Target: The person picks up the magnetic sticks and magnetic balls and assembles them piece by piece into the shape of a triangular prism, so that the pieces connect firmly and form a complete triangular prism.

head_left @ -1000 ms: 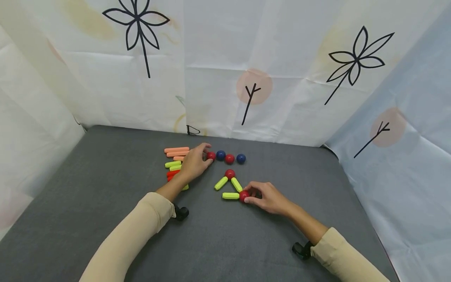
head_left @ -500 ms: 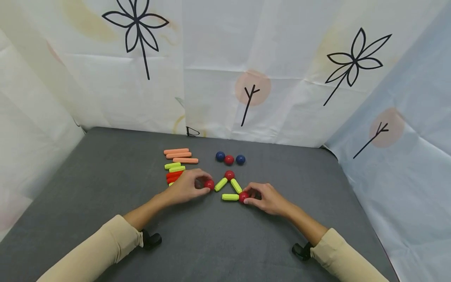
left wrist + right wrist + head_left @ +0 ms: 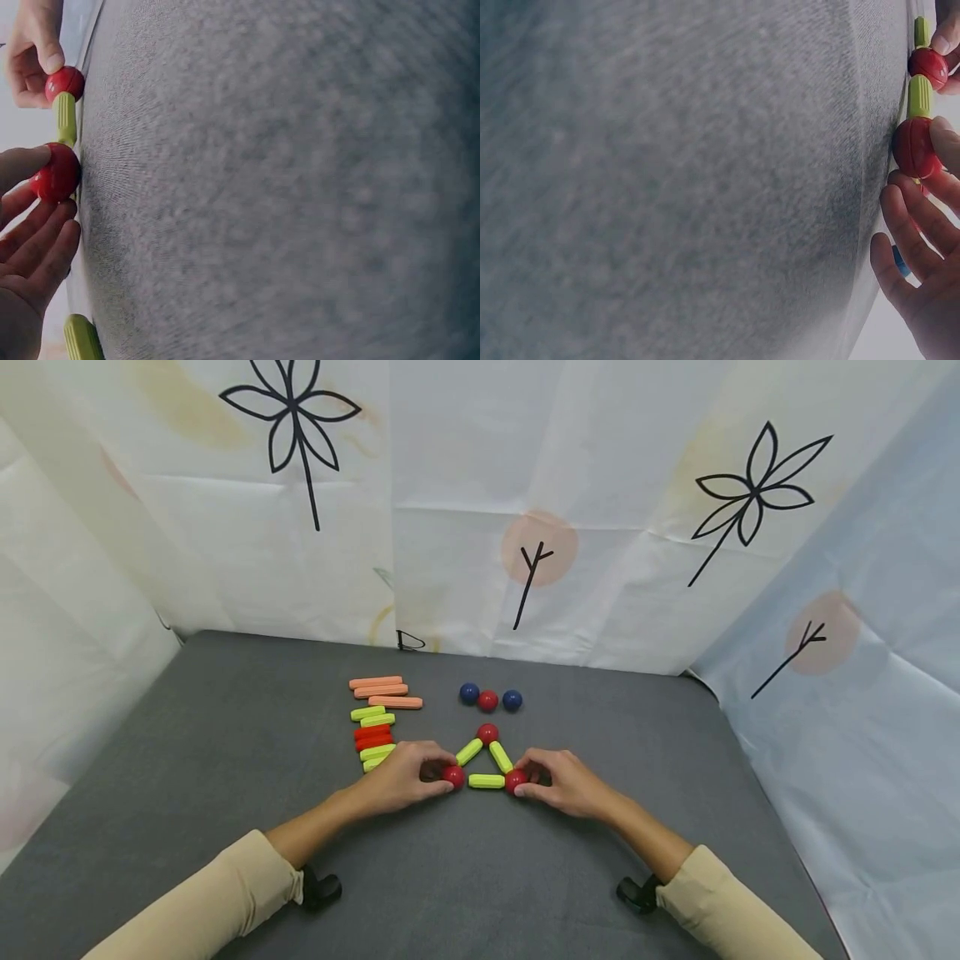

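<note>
My left hand [image 3: 403, 775] pinches a red ball [image 3: 453, 777] between thumb and fingers at the triangle's lower left corner. With its thumb and fingers, my right hand [image 3: 564, 783] holds another red ball [image 3: 515, 782] at the lower right. Between these two lies a yellow-green rod [image 3: 487, 782], its right end against the right ball. A third red ball [image 3: 487, 734] forms the top corner, with a left slanting rod [image 3: 469, 752] and a right slanting rod [image 3: 500, 757] running down from it. In the left wrist view the gripped ball [image 3: 57, 173] sits low at the cloth.
Left of the triangle, peach rods [image 3: 381, 691], red rods [image 3: 373, 737] and yellow-green rods [image 3: 377, 720] lie in a column. Behind it sit a blue ball [image 3: 469, 693], a red ball [image 3: 487, 701] and another blue ball [image 3: 512, 700]. Patterned fabric [image 3: 450, 568] hangs behind the grey table [image 3: 480, 893].
My left hand took the red ball from the back row and brought it toward me to the triangle's lower left corner. The right hand stays on its ball, shifting slightly left with the rods.
</note>
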Available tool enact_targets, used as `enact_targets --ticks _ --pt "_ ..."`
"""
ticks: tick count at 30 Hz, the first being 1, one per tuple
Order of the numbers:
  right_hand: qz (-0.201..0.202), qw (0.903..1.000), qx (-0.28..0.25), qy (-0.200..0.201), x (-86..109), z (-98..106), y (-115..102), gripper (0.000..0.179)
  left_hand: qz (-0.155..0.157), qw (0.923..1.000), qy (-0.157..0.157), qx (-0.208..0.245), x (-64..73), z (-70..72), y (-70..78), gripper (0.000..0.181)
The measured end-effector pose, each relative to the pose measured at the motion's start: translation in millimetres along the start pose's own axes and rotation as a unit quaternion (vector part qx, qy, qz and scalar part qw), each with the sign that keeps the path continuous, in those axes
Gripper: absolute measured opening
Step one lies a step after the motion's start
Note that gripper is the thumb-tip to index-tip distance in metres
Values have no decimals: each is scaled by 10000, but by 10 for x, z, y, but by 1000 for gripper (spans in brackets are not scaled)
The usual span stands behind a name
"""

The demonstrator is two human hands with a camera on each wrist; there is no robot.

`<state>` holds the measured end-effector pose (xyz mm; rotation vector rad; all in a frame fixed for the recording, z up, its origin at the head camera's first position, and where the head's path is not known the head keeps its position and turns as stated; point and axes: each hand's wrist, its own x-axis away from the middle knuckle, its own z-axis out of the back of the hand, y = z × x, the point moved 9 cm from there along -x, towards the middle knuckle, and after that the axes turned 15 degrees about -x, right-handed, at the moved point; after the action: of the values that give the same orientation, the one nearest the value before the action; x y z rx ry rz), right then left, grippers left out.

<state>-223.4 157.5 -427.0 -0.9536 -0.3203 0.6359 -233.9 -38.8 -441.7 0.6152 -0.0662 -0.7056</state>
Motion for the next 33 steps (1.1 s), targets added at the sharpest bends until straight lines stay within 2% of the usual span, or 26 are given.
enact_targets --ticks 6,12,17,21,24,27,33 --pt "70 9999 -87 -5 -24 -22 -12 29 -113 9998 43 -173 -16 9 44 33" --pt "-72 10000 -49 0 -66 6 10 27 -76 9999 31 -145 -20 -4 53 34" --pt "-126 9994 157 266 -257 75 -13 35 -52 9994 135 -314 -25 4 50 33" --pt "-282 9994 124 164 -482 48 -5 49 -123 9988 169 -436 -24 16 64 33" --pt "-376 9993 64 -6 -626 1 19 53 -132 9990 180 -396 -25 16 73 38" --pt "-315 9995 -17 -54 -726 -31 26 47 -43 9995 219 -239 -22 18 65 51" --pt "-134 9999 -104 -12 -774 -38 20 33 71 9996 261 -76 -10 21 49 67"
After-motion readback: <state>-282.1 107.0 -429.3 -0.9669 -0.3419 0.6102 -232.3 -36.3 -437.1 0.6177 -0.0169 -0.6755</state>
